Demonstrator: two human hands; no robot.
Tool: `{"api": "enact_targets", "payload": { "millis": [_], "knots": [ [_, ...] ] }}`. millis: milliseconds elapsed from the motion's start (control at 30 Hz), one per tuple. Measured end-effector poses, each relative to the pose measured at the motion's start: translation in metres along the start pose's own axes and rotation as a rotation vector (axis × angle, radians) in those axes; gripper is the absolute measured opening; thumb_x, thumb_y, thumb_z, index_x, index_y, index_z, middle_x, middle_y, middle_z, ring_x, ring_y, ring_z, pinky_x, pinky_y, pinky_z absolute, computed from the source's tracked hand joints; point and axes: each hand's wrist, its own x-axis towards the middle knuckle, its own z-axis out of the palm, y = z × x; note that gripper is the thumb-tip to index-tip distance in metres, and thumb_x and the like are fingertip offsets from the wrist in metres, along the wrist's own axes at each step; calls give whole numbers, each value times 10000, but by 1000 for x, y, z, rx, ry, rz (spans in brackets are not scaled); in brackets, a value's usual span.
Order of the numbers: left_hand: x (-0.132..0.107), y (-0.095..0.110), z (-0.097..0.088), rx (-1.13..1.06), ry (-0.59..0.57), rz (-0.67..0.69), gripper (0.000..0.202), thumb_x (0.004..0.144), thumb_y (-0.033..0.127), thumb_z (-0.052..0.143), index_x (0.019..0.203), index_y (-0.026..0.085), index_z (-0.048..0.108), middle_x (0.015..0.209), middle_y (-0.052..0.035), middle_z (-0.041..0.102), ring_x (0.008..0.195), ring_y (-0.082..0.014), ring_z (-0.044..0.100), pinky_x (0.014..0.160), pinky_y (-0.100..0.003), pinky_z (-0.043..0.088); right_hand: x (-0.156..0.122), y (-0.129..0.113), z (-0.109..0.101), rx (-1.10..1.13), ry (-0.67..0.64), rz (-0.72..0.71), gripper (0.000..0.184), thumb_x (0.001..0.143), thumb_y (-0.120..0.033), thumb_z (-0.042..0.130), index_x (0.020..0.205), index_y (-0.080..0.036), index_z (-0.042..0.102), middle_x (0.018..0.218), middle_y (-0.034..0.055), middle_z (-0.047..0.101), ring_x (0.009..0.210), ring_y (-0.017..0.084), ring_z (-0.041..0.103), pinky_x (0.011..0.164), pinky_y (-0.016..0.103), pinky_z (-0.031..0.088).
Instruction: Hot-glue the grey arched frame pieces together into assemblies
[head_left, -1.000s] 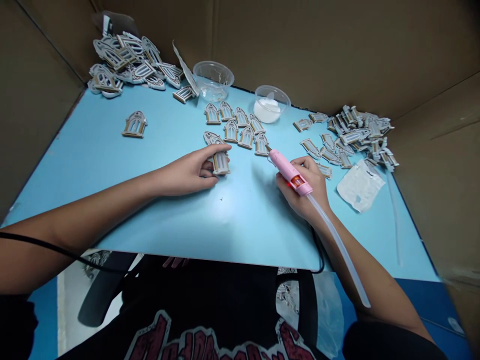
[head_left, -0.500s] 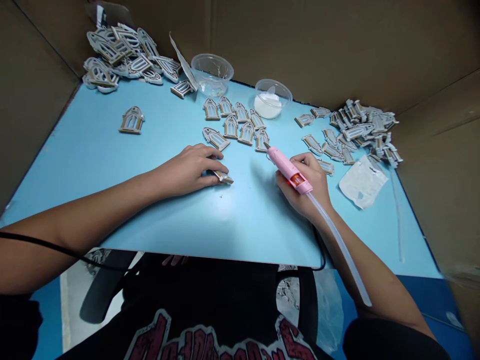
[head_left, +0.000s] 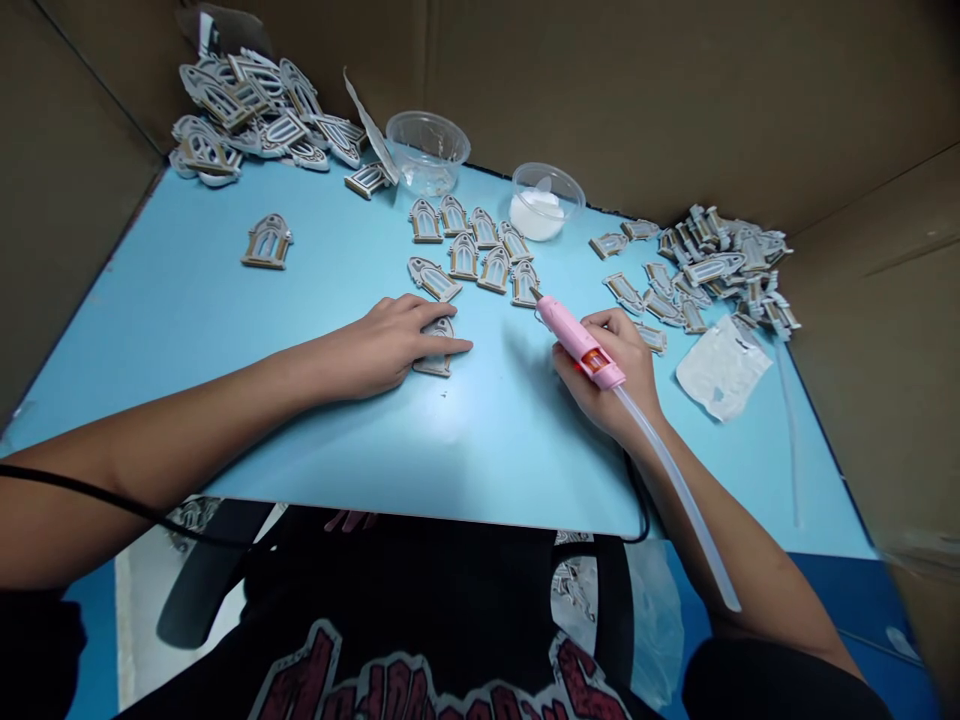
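My left hand [head_left: 390, 342] lies over a small arched window-shaped piece [head_left: 433, 366], white and grey. Its fingers are stretched out, with one across the piece, which looks flat on the table and is partly covered. In my right hand [head_left: 626, 365] is a pink hot glue gun [head_left: 571, 335], its nozzle pointing up and left. A translucent glue stick [head_left: 679, 485] trails out of the gun's back end. Beyond my hands, several similar arched pieces [head_left: 463, 256] with gold-brown edging lie in a group; the nozzle tip appears close to the nearest one.
At the back stand a clear plastic tub [head_left: 427, 150] and another tub [head_left: 546, 205] with white material. Piles of arched pieces lie back left [head_left: 255, 110] and right [head_left: 724, 265]. A crumpled white packet [head_left: 724, 368] sits at right. Cardboard walls [head_left: 637, 100] surround the blue table [head_left: 337, 450].
The arched piece under my left hand was tilted between the fingers and now lies flat, face showing. My left fingers have spread out over it. My right hand with the glue gun has hardly moved.
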Motion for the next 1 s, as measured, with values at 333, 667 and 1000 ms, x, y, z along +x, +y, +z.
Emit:
{"api": "enact_targets", "payload": {
  "millis": [333, 667, 1000],
  "knots": [
    [-1, 1, -16, -71, -32, -43, 1010, 812, 631, 703, 1650, 226, 311, 1641, -133, 441, 1479, -384, 419, 1235, -529, 359, -1, -2, -1, -10, -1, 4, 132, 814, -183, 673, 753, -238, 569, 902, 27, 547, 769, 200, 574, 697, 368, 476],
    [2, -20, -20, -246, -16, -46, 1088, 758, 574, 743, 1671, 260, 240, 1594, -95, 497, 1472, -343, 430, 1253, -480, 333, -1, -4, 0, 14, -8, 14, 138, 797, -183, 670, 751, -238, 552, 904, 24, 539, 792, 204, 577, 703, 364, 473],
    [8, -27, -15, -312, 43, -41, 1029, 713, 651, 779, 1589, 248, 419, 1540, -111, 534, 1435, -330, 457, 1235, -458, 352, 0, -5, 0, 28, 6, 9, 139, 799, -198, 662, 750, -245, 541, 909, 26, 547, 776, 201, 559, 684, 354, 471]
  ]
}}
